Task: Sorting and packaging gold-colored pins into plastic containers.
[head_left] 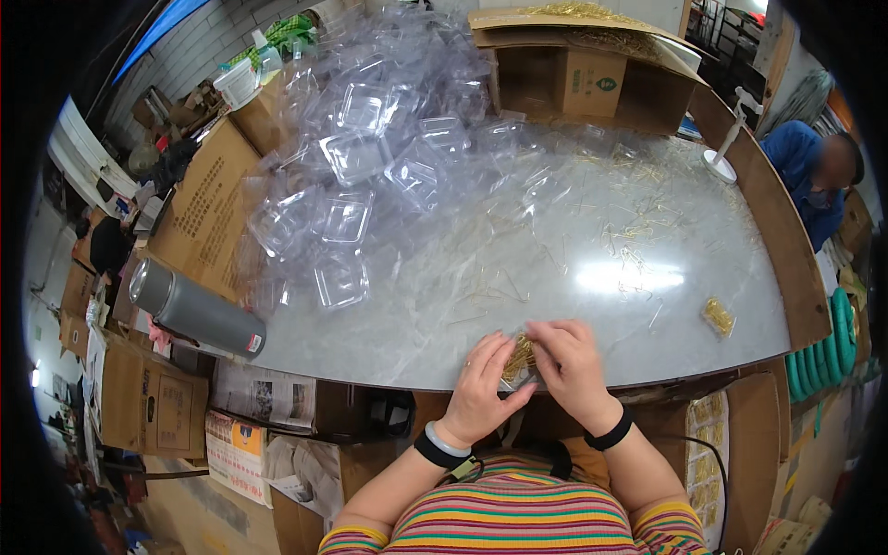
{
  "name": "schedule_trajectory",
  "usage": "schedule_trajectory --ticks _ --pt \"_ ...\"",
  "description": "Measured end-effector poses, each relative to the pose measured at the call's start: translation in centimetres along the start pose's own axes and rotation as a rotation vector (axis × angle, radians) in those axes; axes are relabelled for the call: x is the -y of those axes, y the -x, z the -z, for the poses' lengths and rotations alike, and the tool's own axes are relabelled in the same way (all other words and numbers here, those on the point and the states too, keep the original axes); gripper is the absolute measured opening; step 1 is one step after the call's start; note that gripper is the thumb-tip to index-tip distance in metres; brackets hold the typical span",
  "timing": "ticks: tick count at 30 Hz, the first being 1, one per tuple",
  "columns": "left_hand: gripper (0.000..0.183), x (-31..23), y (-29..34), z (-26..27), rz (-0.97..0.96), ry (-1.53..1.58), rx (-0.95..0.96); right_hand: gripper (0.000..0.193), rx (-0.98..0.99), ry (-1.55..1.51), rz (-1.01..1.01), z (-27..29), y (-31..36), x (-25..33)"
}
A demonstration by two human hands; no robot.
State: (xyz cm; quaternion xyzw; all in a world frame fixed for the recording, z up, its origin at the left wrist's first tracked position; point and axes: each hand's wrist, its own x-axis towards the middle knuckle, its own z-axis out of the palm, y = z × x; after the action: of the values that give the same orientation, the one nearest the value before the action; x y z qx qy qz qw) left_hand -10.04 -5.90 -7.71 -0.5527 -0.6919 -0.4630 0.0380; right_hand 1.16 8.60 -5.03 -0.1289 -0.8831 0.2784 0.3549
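1) the person's left hand [481,381] and right hand [572,368] are close together at the near edge of the table; the left is clamped on a small clear plastic box [518,363] of gold-coloured wire pieces, while the right curls over its other side, and i cannot tell whether its fingers grip the box or the wire
2) a cardboard panel [208,199] on the left carries dark lines of printed characters; a carton [592,83] at the back bears a green leaf-like mark beside small green print
3) a grey bottle [199,307] lying tilted at the table's left has a small red-and-white sticker near its end; below are a newspaper [264,393] with dense print and a sheet [236,455] with red and orange printing
4) the surface is a glossy grey marbled tabletop [435,342], with a heap of clear plastic clamshells [356,157], loose gold wires [638,227] and a second filled box [718,317] at the right
5) around it stand a pale brick wall [185,55], a green coiled hose [823,356] and a co-worker [803,176] in blue
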Motion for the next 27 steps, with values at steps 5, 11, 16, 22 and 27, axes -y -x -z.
schedule_trajectory --ticks 5,11,16,22,27 --pt "0.063 0.2 0.1 0.0 -0.015 -0.006 0.005 0.034 0.003 0.010 -0.035 0.6 -0.7 0.6" --pt "0.058 0.2 0.0 0.1 -0.028 -0.003 0.010 0.039 0.154 0.176 0.131 -0.5 0.5 0.5" --pt "0.067 -0.1 0.0 0.0 -0.004 0.020 -0.018 0.039 0.009 0.083 0.041 -0.9 1.0 0.4" --pt "0.078 0.1 0.3 0.0 -0.001 0.009 -0.016 0.042 0.123 0.045 0.074 -0.5 0.9 0.2" --pt "0.104 0.1 -0.4 1.9 0.059 0.254 0.155 0.050 0.190 0.095 0.079 0.4 0.7 1.6"
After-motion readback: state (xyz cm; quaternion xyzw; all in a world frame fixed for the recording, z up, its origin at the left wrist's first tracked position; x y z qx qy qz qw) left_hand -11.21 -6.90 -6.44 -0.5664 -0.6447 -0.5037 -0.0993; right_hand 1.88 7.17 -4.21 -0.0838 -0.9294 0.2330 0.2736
